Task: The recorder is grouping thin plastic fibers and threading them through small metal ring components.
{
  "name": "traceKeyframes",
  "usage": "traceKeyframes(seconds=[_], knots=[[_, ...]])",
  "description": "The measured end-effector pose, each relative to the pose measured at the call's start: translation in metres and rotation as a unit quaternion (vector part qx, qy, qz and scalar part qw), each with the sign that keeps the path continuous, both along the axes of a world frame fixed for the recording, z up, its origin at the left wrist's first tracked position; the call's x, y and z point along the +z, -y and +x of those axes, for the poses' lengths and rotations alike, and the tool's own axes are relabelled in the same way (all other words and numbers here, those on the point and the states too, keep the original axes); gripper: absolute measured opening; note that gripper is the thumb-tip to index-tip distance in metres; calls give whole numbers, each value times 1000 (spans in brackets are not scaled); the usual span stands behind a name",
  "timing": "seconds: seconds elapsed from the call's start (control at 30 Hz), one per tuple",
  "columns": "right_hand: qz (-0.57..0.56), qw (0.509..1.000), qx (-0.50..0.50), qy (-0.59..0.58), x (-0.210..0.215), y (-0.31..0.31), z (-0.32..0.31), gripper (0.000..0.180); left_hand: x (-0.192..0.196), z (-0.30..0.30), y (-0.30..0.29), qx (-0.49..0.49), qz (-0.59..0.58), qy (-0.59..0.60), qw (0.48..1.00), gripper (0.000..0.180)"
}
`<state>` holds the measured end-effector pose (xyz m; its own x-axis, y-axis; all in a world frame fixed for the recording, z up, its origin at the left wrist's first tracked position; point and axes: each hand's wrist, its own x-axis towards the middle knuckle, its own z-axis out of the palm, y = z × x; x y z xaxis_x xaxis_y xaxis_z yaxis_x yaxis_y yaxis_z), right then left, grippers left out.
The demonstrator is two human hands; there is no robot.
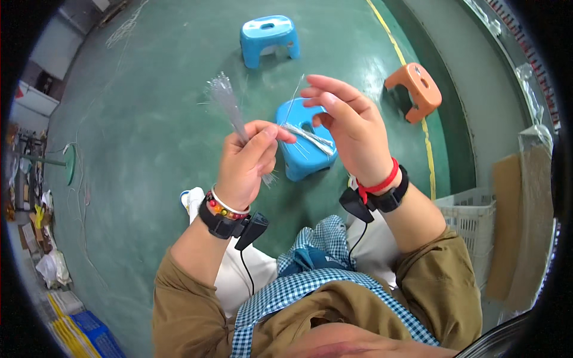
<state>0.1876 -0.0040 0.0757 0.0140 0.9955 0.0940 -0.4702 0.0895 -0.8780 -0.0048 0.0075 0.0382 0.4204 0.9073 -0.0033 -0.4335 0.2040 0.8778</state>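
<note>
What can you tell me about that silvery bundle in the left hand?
The bundle is many thin, silvery-grey strands, perhaps wire; I can't be sure. The left hand grips it partway along, above the green floor. It tilts, top leaning left; the upper tips fan out loosely, and ends poke out below the hand.

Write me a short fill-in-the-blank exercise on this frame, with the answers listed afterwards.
1. The raised bundle of silvery strands is in the person's ____ hand.
2. A second bundle lies on the nearest stool, which is coloured ____.
3. The stool at the yellow floor line is coloured ____.
4. The right wrist wears a black strap and a ____ band.

Missing words: left; blue; orange; red.
</note>
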Motion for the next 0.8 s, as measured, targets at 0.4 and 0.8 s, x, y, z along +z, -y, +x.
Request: traceKeyframes(seconds=[0.4, 0.8], knots=[[-19, 999, 36, -34, -6, 1, 4, 20, -1, 4, 2, -92, -26, 82, 992, 23], [15, 999, 26, -14, -5, 1, 4, 17, -3, 6, 2, -120, -40, 99, 987, 24]])
